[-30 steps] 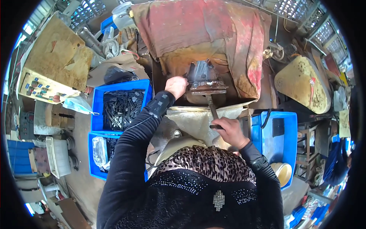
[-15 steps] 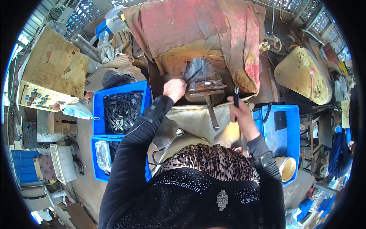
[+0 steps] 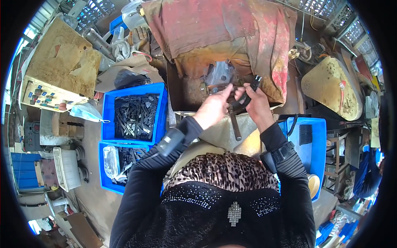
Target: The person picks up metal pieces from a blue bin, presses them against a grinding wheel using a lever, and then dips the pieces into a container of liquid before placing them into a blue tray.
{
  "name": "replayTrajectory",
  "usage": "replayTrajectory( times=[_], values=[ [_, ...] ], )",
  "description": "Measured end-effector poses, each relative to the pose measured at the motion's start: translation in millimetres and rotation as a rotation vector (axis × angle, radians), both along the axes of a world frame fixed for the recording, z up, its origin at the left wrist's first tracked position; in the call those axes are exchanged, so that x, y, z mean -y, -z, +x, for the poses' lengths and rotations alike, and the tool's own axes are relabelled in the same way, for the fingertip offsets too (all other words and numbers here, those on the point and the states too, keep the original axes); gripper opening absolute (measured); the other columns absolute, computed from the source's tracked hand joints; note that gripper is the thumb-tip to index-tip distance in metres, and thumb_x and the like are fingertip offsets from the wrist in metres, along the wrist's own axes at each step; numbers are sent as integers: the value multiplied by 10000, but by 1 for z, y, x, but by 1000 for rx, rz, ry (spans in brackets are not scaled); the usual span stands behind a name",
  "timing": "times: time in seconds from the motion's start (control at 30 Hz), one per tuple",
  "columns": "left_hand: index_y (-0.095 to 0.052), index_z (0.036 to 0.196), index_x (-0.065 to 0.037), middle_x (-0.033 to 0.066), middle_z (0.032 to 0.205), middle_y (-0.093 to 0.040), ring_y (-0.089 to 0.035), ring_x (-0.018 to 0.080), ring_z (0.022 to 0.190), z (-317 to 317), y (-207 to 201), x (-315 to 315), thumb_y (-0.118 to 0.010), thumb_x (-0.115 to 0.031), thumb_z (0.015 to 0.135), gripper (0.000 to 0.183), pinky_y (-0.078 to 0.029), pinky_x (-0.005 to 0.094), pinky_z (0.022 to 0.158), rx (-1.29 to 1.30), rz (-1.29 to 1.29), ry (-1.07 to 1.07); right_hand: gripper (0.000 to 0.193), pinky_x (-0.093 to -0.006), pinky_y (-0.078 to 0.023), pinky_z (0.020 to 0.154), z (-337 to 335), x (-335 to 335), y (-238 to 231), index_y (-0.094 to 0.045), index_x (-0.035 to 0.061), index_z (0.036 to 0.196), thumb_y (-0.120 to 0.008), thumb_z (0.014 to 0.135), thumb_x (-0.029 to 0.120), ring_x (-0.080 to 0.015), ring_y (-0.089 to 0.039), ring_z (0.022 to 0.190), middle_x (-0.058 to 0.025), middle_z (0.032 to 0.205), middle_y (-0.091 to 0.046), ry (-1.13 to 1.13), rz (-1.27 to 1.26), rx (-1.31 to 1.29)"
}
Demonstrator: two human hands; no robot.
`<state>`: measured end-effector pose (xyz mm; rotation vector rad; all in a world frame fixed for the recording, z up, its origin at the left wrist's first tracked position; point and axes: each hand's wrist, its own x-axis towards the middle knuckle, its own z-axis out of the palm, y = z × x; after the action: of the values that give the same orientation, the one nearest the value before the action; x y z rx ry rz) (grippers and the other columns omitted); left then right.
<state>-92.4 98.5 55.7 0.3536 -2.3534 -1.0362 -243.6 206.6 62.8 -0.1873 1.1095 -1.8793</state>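
L. hand (image 3: 214,108): now shifted rightwd., beside R. hand (image 3: 258,104); grip can't be told. R. fingers: clamped on dk. strip (image 3: 255,83). Work now centred btwn. both.

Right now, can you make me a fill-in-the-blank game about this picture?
The right hand holds a piece coloured ____. The bins of dark strips are coloured ____. The face mask is on the picture's ____ side.
Missing words: black; blue; left.
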Motion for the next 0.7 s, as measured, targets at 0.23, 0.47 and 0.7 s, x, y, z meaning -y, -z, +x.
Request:
replayTrajectory(
  times=[0.23,0.47,0.7],
  values=[
    [-598,1293,-66,148,944,-652,-610,166,718,3,39,92,-433,209,728,650,-534,298,721,-48,444,-43,182,-215,-351,504,-3,-42,-13,-572,70,1115,-589,972,182,-44,-442,575,3,797,-588,-185,230,-298],
    [-695,1148,-63,120,1053,-712,-640,146,895,-17,122,125,-436,205,758,539,-497,266,845,138,476,27,312,-209,-422,579,34,-78,-19,-628,58,1176,-695,884,145,-24,-504,640,12,770,-628,-553,362,-797],
    [-684,1171,-119,152,1074,-701,-665,280,1006,-21,97,117,-447,151,750,553,-508,336,889,307,-45,131,447,-255,-499,744,48,-94,-11,-649,68,1201,-785,775,74,-81,-615,787,-64,865,-693,-703,289,-985]
  ],
)
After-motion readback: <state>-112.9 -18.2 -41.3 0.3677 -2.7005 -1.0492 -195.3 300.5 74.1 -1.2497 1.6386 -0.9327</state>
